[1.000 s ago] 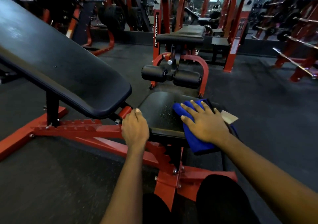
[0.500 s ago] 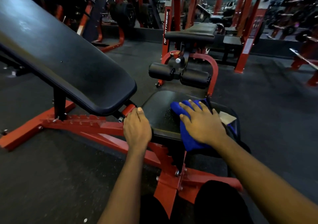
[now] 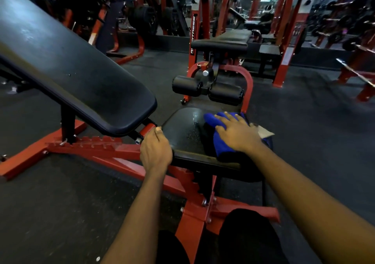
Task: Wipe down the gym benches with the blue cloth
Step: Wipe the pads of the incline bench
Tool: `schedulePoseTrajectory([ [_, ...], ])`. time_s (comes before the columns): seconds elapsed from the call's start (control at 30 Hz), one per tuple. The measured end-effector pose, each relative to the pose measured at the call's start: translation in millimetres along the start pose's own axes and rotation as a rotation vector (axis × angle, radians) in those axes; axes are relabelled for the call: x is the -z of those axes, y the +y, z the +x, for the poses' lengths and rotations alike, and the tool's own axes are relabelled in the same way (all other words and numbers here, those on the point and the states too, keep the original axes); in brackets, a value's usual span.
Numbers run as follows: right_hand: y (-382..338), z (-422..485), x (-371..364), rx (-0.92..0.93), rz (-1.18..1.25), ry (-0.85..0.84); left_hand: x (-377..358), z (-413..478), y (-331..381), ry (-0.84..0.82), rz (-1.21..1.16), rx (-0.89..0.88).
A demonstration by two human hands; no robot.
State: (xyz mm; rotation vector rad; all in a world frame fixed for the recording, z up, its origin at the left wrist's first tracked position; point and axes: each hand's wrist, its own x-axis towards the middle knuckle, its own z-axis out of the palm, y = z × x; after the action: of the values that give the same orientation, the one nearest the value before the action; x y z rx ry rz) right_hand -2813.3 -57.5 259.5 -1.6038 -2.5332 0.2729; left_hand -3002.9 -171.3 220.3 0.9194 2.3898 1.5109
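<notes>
Your right hand (image 3: 237,133) lay flat on the blue cloth (image 3: 222,146), fingers straight and spread, palm pressing it down onto the black seat pad (image 3: 182,135) of the bench. The cloth sat bunched under that hand on the right half of the seat, with a blue fold showing past your fingertips and another by your wrist, at the seat's near edge. A pale tan tag (image 3: 263,132) poked out just to the right of that hand. Small wet specks dotted the seat between your two hands. Your left hand (image 3: 155,152) held the seat's near left corner, curled over the edge with the thumb on top; the fingertips were hidden below the pad. Just beyond and left of that hand, the lower end of the tilted black backrest (image 3: 81,70) hung over the red frame (image 3: 91,148), whose notched rail ran away to the left from your left wrist. Past your right fingertips stood a pair of black foam rollers (image 3: 207,89) on a red hoop, and further off a second black bench (image 3: 223,40) among red racks. Dark rubber floor (image 3: 314,125) spread to the right of your right arm. Your knees (image 3: 243,233), in black, showed between your forearms, close to the frame's foot.
</notes>
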Motion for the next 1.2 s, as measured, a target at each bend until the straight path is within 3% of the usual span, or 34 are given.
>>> schedulePoseTrajectory([
  [0.17,43.7,16.7,22.8,-0.265,0.154,0.001,1.3,-2.2,1.5,0.002,0.007,0.007],
  [0.23,41.1,12.8,20.1,-0.277,0.145,0.023,1.3,-3.1,0.9,0.004,0.006,0.008],
  [0.43,18.9,-66.5,-11.1,-0.239,0.101,0.19,-3.8,-2.1,-1.6,0.034,0.036,-0.047],
  [0.67,-3.9,30.5,12.2,-0.185,0.026,-0.054,-5.2,-0.1,-5.9,0.042,0.022,-0.071],
  [0.9,14.1,-5.2,-1.2,0.155,-0.045,-0.014,-7.3,0.8,-7.4,0.054,-0.032,-0.045],
  [1.1,-0.4,60.3,-1.3,0.023,-0.03,-0.02,-9.5,2.1,-6.9,0.109,-0.094,-0.047],
  [1.2,-30.1,108.4,-3.1,0.076,0.019,-0.082,-11.3,0.3,-8.1,0.127,-0.104,-0.042],
])
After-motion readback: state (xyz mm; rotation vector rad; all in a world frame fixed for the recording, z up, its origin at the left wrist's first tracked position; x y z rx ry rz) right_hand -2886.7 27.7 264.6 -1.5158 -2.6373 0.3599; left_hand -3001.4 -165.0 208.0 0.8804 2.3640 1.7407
